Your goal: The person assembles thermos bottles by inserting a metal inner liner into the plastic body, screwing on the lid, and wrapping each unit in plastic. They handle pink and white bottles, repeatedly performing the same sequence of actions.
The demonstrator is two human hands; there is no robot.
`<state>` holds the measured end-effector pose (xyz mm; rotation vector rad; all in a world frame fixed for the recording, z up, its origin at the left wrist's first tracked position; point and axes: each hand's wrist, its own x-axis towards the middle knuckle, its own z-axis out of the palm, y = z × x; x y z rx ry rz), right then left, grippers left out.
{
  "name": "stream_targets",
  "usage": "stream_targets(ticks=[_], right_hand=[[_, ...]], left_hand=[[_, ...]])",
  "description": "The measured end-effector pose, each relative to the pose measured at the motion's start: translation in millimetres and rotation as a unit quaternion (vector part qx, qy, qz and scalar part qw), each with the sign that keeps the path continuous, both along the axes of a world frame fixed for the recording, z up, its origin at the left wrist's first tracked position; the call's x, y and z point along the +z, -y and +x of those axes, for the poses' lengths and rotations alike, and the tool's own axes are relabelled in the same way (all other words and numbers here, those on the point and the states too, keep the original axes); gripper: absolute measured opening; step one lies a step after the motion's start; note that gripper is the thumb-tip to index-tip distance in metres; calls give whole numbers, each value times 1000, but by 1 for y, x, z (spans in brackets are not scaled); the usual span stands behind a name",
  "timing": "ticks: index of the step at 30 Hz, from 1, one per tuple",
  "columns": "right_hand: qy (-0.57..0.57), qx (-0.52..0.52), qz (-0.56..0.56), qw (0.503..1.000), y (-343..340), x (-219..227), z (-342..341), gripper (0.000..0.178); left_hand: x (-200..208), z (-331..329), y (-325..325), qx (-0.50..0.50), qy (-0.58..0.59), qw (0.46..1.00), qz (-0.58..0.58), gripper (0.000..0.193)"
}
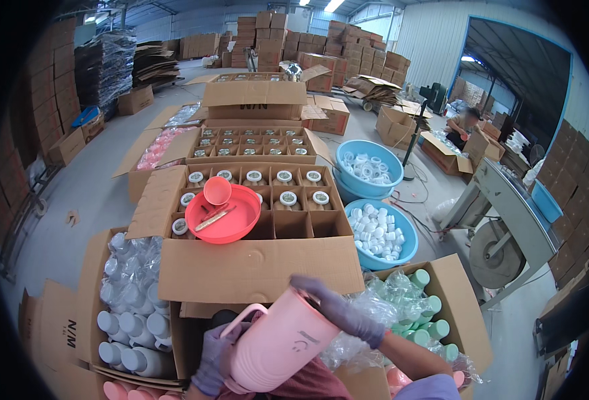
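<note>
A large pink handled tumbler (278,347) is tilted in front of me, its mouth toward the upper right and a small dark face-like mark on its side. My left hand (216,357), in a grey-purple glove, is closed around it near the handle and lower side. The gloved right hand (348,312) grips the rim; the mouth is partly covered by it, so I cannot see inside. Just beyond is an open divided carton (261,267) holding white-lidded tumblers. A red basin (244,227) with a pink cup (218,191) and slim tools rests on it.
At left, a carton (91,293) holds white tumblers; at right, another carton (464,293) holds green ones in plastic. Blue tubs (411,233) of white parts stand beyond. A metal machine (508,220) and a seated person (464,127) are farther right.
</note>
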<state>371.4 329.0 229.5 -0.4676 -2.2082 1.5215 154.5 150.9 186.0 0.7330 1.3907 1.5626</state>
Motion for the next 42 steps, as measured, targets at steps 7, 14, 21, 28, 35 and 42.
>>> stream_targets(ticks=[7,14,21,28,35,42], right_hand=[[72,-10,-131,989,-6,15,-10,50],[-1,260,136,956,-4,32,-16,19],[136,416,533,724,61,77,-62,28],[81,346,413,839,72,17,-90,17],[57,349,405,843,54,47,-69,22],[71,253,417,870,30,-20,-34,12]], left_hand=[[-42,39,19,80,-6,996,29,26],[-47,43,52,-95,-57,994,-12,31],[-67,37,46,-65,-37,996,-39,32],[-78,32,47,-49,-40,997,-47,32],[-88,31,46,-48,-47,996,-63,33],[-106,-2,69,-29,-104,989,-99,34]])
